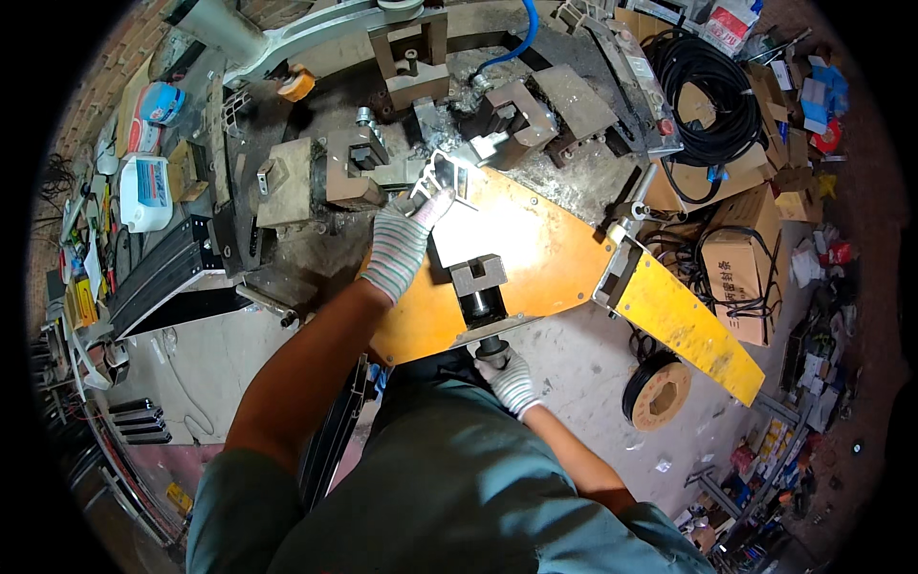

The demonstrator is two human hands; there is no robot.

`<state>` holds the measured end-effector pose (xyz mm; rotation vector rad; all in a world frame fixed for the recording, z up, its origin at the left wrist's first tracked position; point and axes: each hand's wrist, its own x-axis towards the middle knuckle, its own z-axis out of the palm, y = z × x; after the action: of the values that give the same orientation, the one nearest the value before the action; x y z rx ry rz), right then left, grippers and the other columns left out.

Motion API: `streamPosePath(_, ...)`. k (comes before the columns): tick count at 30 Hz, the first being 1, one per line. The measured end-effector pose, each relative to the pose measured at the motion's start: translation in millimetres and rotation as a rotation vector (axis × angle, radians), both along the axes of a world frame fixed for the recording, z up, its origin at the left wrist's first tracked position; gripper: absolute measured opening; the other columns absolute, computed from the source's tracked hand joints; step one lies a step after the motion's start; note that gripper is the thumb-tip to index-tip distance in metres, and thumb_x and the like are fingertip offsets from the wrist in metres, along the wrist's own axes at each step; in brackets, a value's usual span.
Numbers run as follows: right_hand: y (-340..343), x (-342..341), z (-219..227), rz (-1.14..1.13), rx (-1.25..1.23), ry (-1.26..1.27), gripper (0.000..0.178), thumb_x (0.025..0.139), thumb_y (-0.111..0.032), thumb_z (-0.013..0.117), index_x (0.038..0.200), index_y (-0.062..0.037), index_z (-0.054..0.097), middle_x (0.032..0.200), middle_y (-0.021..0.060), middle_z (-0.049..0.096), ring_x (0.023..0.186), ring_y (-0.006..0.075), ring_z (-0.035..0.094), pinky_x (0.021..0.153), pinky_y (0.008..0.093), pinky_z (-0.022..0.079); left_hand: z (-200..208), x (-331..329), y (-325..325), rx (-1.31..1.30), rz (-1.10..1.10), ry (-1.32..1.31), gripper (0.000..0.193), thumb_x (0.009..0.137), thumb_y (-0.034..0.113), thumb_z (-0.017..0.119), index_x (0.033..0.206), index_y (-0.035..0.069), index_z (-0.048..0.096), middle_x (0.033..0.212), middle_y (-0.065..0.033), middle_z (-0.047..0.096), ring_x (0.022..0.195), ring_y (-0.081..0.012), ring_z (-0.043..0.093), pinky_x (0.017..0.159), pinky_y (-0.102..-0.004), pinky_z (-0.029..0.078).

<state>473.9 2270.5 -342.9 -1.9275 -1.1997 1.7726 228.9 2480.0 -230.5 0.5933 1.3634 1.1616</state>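
My left hand [404, 241], in a striped work glove, has its fingers closed on a short silver metal profile [463, 180] with a hollow, ribbed cross-section. The profile stands at the far edge of a yellow-orange machine plate [535, 234], beside the machine's metal jaws. Below the plate's near edge, my right hand [512, 381], gloved alike, is wrapped round a dark round handle [491, 348]. That handle sits in line with a grey steel block [477, 275] mounted in a slot of the plate. Part of the right hand's grip is hidden by the handle.
Steel clamp blocks [521, 120] stand on the machine bed beyond the plate. A yellow arm [690, 325] juts out to the right. Coiled black hose [703, 96], a cardboard box [741, 277] and a cable spool [662, 394] lie to the right. A white jug [145, 191] stands left.
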Motion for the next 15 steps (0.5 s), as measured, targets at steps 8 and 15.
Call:
streamPosePath(8, 14, 38, -13, -0.285, -0.628, 0.983, 0.047, 0.086, -0.023, 0.080, 0.126, -0.0054, 0.062, 0.103, 0.0080, 0.070, 0.098, 0.0236, 0.068, 0.096, 0.0427, 0.055, 2, -1, 1, -0.040, -0.012, -0.056, 0.026, 0.091, 0.025, 0.078, 0.109, 0.007, 0.075, 0.098, 0.0054, 0.070, 0.090, -0.0049, 0.059, 0.082, -0.0229, 0.046)
streamPosePath(15, -20, 0, -9, -0.244, 0.098, 0.233, 0.046, 0.088, -0.015, 0.080, 0.126, -0.0010, 0.057, 0.107, 0.0074, 0.070, 0.091, 0.0139, 0.064, 0.084, 0.0267, 0.054, 14, -4, 4, -0.120, -0.056, 0.007, 0.032, 0.089, 0.027, 0.080, 0.112, 0.006, 0.073, 0.100, 0.0026, 0.070, 0.092, -0.0081, 0.060, 0.084, -0.0251, 0.047)
